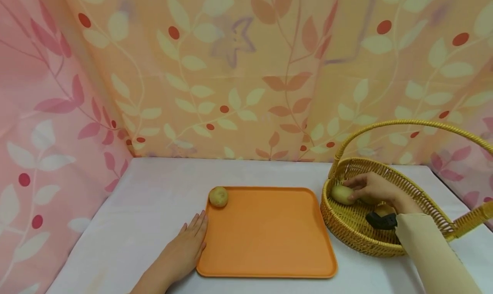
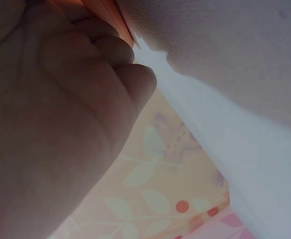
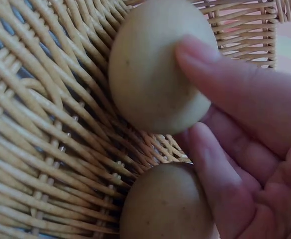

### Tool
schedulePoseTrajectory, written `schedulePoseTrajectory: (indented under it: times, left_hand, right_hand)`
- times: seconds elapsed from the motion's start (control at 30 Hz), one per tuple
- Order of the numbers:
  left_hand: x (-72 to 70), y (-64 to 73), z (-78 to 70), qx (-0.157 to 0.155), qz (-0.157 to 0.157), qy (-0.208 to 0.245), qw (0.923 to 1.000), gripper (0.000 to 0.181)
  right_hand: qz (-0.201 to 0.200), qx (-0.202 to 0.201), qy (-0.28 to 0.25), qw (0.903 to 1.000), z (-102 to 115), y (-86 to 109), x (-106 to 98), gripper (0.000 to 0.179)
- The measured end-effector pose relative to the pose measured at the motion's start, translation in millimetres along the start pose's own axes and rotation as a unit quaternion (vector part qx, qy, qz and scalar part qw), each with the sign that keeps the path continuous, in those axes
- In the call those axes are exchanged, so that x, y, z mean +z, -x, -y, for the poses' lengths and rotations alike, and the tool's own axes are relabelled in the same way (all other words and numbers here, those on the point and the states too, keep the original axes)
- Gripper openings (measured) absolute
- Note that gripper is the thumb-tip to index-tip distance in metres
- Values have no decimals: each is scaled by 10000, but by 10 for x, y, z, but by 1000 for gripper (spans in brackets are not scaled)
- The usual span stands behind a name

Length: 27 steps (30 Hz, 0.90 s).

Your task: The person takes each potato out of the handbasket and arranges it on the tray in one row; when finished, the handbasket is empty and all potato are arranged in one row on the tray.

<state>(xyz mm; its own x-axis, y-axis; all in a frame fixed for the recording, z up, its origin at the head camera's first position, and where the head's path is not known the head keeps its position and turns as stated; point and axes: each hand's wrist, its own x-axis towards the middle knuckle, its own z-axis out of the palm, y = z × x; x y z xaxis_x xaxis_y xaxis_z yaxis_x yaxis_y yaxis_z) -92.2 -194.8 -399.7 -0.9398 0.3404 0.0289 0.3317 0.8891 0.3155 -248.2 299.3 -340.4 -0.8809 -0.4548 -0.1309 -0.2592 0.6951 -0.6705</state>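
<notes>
Inside the wicker basket [image 1: 369, 250], my right hand [image 1: 375, 190] pinches a smooth oval potato [image 1: 342, 194] between thumb and fingers. In the right wrist view the thumb presses on the face of this potato [image 3: 155, 69], and a second potato [image 3: 167, 204] lies just below, beside the fingers. Another potato [image 1: 384, 209] shows partly behind the wrist. My left hand [image 1: 185, 247] lies with straight fingers along the left edge of an orange tray [image 1: 265, 234], touching its rim. A round potato [image 1: 218, 197] sits in the tray's far left corner.
The basket's tall arched handle [image 1: 408, 122] rises over the right side. A black wrist camera [image 1: 381, 221] sits under my right wrist. White cloth [image 1: 165, 191] covers the table, and leaf-patterned curtains [image 1: 239, 71] stand behind it and at the sides.
</notes>
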Motion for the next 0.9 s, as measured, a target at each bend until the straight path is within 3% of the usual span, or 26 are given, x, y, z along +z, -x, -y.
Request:
schedulePoseTrajectory:
  times: [0.13,0.47,0.9]
  left_hand:
    - [6,13,12,19,-23,3,10000,56]
    - [13,16,30,113,-103,-21,9999,56]
    - [5,0,7,49,37,-66,10000,56]
  right_hand:
    - [246,-172,-88,9995,-1,-20,20,47]
    - [972,-102,-528,9938,-3,-21,78,53]
    - [929,-153,-577,9939,6,-4,73,53]
